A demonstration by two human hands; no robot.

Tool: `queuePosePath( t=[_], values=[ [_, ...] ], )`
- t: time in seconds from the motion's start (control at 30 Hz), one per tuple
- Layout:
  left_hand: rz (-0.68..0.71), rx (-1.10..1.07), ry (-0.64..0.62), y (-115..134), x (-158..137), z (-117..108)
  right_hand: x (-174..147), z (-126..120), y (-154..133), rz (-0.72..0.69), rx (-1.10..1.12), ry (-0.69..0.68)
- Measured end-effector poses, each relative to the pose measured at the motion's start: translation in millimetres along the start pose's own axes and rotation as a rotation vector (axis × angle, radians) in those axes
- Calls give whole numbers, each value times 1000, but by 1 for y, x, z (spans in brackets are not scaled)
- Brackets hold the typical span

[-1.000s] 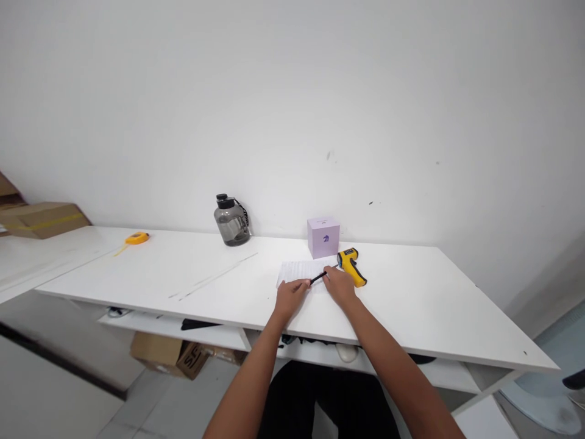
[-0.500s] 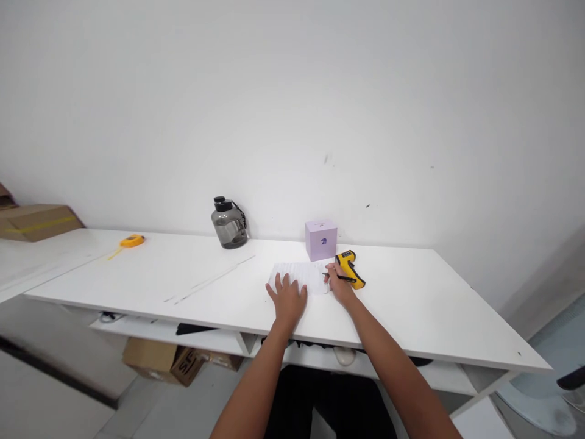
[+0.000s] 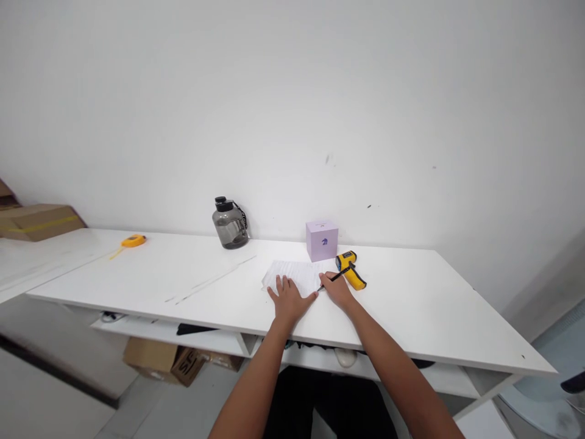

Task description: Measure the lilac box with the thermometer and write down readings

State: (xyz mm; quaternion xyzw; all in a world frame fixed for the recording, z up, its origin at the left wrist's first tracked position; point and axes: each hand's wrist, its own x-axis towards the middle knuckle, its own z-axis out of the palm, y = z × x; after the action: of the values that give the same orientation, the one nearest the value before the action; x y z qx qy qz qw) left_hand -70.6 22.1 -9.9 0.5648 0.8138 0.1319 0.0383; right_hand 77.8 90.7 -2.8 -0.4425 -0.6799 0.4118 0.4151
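Observation:
Sheets of white paper [image 3: 297, 271] with faint lines of writing lie on the white desk. My left hand [image 3: 289, 300] rests on them with its fingers spread, its thumb reaching toward the pen tip. Pinched in my right hand [image 3: 337, 289] is a black pen [image 3: 339, 275], its tip at the paper's lower right edge. Just beyond that hand lies a yellow and black infrared thermometer gun [image 3: 354, 279]. Behind the paper stands a lilac box [image 3: 322, 241] with a dark emblem on its front.
A grey translucent water jug [image 3: 231, 227] stands by the wall. Farther left lies an orange tape measure [image 3: 133, 241], its yellow tape partly out. Cardboard boxes [image 3: 41, 221] sit at the far left. Under the desk are a shelf [image 3: 214, 339] and a carton [image 3: 153, 358].
My right hand and the pen have moved down toward the paper's lower right edge. The pen now tilts more steeply. My left thumb stretches farther right, and the paper has shifted slightly left.

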Motion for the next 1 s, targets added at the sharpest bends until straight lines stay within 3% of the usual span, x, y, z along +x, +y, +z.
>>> queuePosePath(
  t=[0.3, 1.0],
  values=[
    [2, 50, -102, 2, 1, -3, 1, 0, 5, 1, -4, -28],
    [-15, 22, -43, 2, 2, 0, 3, 0, 11, 0, -45, -117]
  ],
)
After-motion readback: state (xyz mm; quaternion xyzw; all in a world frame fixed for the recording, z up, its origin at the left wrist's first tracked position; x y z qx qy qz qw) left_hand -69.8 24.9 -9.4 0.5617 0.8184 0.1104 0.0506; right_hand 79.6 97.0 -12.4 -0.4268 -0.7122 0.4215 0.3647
